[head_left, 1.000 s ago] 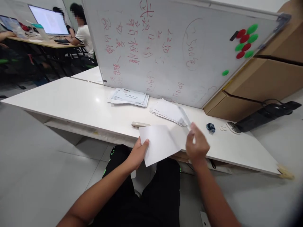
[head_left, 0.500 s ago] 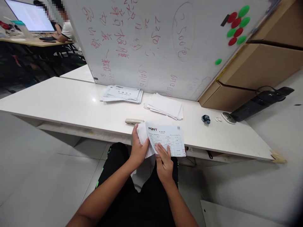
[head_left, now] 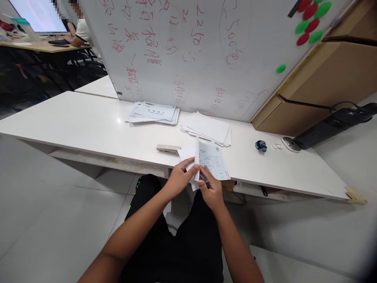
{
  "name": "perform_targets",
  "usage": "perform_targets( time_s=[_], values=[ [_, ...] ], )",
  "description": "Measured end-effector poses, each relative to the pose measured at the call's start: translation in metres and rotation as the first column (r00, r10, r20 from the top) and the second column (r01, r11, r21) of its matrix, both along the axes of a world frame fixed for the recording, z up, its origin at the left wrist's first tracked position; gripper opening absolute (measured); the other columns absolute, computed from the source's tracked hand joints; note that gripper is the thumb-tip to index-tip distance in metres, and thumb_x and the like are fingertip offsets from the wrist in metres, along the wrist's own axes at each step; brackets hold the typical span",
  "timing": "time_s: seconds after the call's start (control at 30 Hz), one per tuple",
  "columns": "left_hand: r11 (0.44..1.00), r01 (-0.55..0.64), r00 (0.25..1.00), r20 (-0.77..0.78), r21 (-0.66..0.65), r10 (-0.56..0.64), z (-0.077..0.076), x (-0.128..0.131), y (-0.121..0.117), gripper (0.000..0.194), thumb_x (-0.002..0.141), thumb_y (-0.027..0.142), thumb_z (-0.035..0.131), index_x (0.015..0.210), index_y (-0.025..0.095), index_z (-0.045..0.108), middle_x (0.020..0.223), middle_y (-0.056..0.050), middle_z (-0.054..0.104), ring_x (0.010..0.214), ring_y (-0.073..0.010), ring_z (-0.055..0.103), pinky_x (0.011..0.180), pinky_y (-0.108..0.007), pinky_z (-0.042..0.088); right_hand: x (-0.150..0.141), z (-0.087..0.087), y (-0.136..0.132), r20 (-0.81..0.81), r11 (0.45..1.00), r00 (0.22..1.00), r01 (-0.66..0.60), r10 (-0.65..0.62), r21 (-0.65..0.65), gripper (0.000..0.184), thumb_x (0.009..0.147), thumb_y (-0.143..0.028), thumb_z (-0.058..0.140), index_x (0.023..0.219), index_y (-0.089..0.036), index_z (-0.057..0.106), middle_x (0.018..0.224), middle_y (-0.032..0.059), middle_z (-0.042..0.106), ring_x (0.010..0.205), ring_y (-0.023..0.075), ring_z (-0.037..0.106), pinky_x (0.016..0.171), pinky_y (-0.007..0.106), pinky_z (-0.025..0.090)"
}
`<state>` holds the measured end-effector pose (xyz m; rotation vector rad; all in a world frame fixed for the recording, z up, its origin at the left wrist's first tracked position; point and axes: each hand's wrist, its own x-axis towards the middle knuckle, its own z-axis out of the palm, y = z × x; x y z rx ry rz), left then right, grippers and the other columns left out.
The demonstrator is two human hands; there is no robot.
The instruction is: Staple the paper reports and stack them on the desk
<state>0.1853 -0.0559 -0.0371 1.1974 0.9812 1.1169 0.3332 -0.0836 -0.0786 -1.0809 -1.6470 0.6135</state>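
Note:
A few printed paper sheets [head_left: 213, 161] are between my hands at the desk's front edge. My left hand [head_left: 183, 176] pinches their left part, where one sheet is curled up and over. The fingers of my right hand [head_left: 211, 188] grip the lower edge, thumb near the left fingertips. The print on the top sheet is partly covered by the curled part. Just left of the papers, a beige stapler [head_left: 168, 149] lies on the desk. Behind them rests a pile of blank-looking white papers [head_left: 207, 127], and further left a stack of printed forms [head_left: 154, 113].
The white desk [head_left: 88, 122] meets a whiteboard [head_left: 203, 59] with red writing and magnets. To the right are a small dark blue object [head_left: 260, 146], white earbuds [head_left: 277, 146], a dark bottle [head_left: 332, 125] and cardboard boxes [head_left: 330, 74]. A person [head_left: 81, 33] sits at another table.
The left part of the printed sheets has been lifted and curled over to the right, covering the logo. Both hands have moved closer together and slightly up.

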Motion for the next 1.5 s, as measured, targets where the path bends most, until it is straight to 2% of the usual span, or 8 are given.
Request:
perform_targets(
  time_s=[0.1, 0.23, 0.5, 0.77, 1.17, 1.4, 1.5],
  values=[
    [0.999, -0.040, 0.999, -0.028, 0.018, 0.041, -0.003, 0.001, -0.001, 0.051, 0.082, 0.047, 0.065, 0.122, 0.016, 0.062, 0.124, -0.010, 0.064, 0.115, -0.0275, 0.058, 0.101, -0.040, 0.045, -0.001, 0.007, 0.001, 0.004, 0.995, 1.000, 0.012, -0.012, -0.097, 0.042, 0.087, -0.046, 0.057, 0.127, -0.032, 0.060, 0.126, -0.0002, 0.063, 0.129, 0.0294, 0.047, 0.112, 0.053, 0.034],
    [0.997, -0.067, 0.997, -0.032, 0.026, 0.068, -0.004, 0.001, -0.001, 0.049, 0.083, 0.044, 0.063, 0.123, 0.015, 0.062, 0.125, -0.011, 0.064, 0.116, -0.0267, 0.058, 0.102, -0.041, 0.044, -0.003, 0.016, 0.002, -0.046, 0.984, 0.998, -0.060, 0.053, -0.166, 0.036, 0.091, -0.042, 0.051, 0.125, -0.034, 0.061, 0.126, -0.0022, 0.063, 0.126, 0.0263, 0.051, 0.115, 0.052, 0.028],
    [0.998, -0.015, 1.000, -0.020, 0.059, 0.016, -0.009, -0.003, 0.002, 0.049, 0.087, 0.047, 0.058, 0.125, 0.016, 0.061, 0.126, -0.009, 0.063, 0.117, -0.0257, 0.058, 0.104, -0.041, 0.042, -0.002, 0.016, 0.005, -0.127, 0.966, 0.990, -0.090, 0.060, -0.243, 0.032, 0.089, -0.040, 0.054, 0.118, -0.034, 0.065, 0.124, -0.0020, 0.064, 0.126, 0.0238, 0.052, 0.116, 0.052, 0.025],
    [0.997, -0.004, 1.000, -0.023, 0.072, 0.005, -0.011, -0.003, 0.003, 0.051, 0.087, 0.049, 0.057, 0.126, 0.017, 0.060, 0.126, -0.009, 0.063, 0.116, -0.0254, 0.058, 0.102, -0.039, 0.043, -0.005, 0.021, 0.006, -0.132, 0.962, 0.990, -0.080, 0.046, -0.261, 0.031, 0.087, -0.042, 0.058, 0.115, -0.033, 0.067, 0.120, -0.0009, 0.066, 0.124, 0.0253, 0.054, 0.116, 0.053, 0.025],
    [0.998, -0.009, 1.000, 0.009, 0.063, 0.008, -0.014, -0.002, 0.004, 0.051, 0.088, 0.049, 0.056, 0.127, 0.016, 0.059, 0.126, -0.010, 0.063, 0.117, -0.0250, 0.057, 0.103, -0.038, 0.042, -0.007, 0.016, 0.007, -0.130, 0.966, 0.990, -0.081, 0.049, -0.247, 0.030, 0.087, -0.038, 0.058, 0.116, -0.034, 0.067, 0.123, -0.0024, 0.065, 0.127, 0.0241, 0.051, 0.117, 0.052, 0.024],
    [0.994, 0.013, 1.000, -0.023, 0.110, -0.011, -0.007, -0.003, 0.002, 0.049, 0.091, 0.052, 0.048, 0.121, 0.017, 0.063, 0.118, -0.008, 0.067, 0.110, -0.0238, 0.060, 0.101, -0.037, 0.043, -0.010, 0.014, 0.007, -0.038, 0.980, 0.999, -0.025, 0.018, -0.195, 0.030, 0.089, -0.032, 0.054, 0.116, -0.034, 0.066, 0.121, -0.0035, 0.066, 0.120, 0.0218, 0.057, 0.117, 0.051, 0.023],
    [0.997, 0.028, 1.000, 0.011, 0.075, -0.029, -0.010, -0.006, 0.002, 0.048, 0.092, 0.051, 0.045, 0.117, 0.015, 0.066, 0.115, -0.007, 0.068, 0.109, -0.0242, 0.059, 0.102, -0.038, 0.042, -0.011, 0.014, 0.007, -0.001, 0.984, 1.000, 0.006, -0.007, -0.177, 0.029, 0.089, -0.030, 0.054, 0.114, -0.033, 0.067, 0.118, -0.0034, 0.067, 0.119, 0.0218, 0.058, 0.117, 0.051, 0.026]
  ],
)
